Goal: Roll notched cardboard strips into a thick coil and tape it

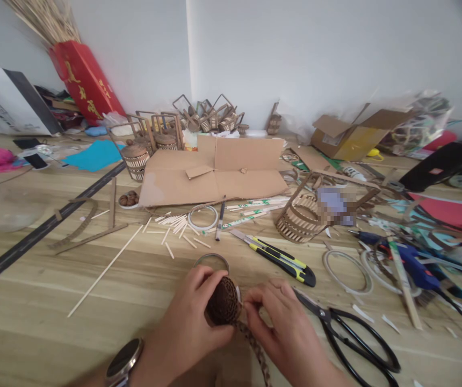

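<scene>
Near the table's front edge, my left hand grips a small, dark brown round coil of braided strip, thumb below and fingers above. A loose tail of the braid hangs from the coil's right side toward me. Fingertips of my right hand are pinched at the coil's right edge, where a small pale bit shows; what exactly lies between them is hidden. Just beyond my left fingers lies a thin ring. Black-handled scissors rest beside my right hand.
A yellow-black utility knife, cut sticks and a tape ring lie ahead. Right of them are a slatted basket and a blue glue gun. Flattened cardboard and small lidded baskets stand farther back.
</scene>
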Tool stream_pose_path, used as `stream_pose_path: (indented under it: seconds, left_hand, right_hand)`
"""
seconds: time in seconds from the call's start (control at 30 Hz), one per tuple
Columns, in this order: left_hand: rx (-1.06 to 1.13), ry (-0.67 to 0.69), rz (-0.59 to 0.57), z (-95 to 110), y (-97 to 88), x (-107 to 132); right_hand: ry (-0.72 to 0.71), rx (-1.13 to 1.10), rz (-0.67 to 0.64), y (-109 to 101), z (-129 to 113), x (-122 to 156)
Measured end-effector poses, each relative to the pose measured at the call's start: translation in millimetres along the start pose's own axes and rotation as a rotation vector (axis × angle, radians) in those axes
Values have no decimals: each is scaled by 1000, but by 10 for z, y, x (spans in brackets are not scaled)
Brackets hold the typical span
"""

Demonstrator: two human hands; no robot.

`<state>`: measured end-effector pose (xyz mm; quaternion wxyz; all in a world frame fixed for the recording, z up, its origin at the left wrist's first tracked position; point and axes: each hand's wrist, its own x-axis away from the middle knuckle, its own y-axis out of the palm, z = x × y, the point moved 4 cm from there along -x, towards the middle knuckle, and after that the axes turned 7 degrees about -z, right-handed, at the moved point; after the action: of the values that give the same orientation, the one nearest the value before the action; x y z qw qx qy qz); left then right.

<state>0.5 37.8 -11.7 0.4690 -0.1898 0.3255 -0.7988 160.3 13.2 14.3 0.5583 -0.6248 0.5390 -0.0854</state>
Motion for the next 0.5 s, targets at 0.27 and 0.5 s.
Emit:
stream_pose_path:
  seconds: [0.27, 0.5]
  left_hand:
    - [6, 2, -29, 35, -37, 14]
    - [11, 9, -9, 11, -51, 23]
  right_hand:
    - [240, 151, 58, -182, 503, 70]
    - [390, 251, 43, -297, 794, 127]
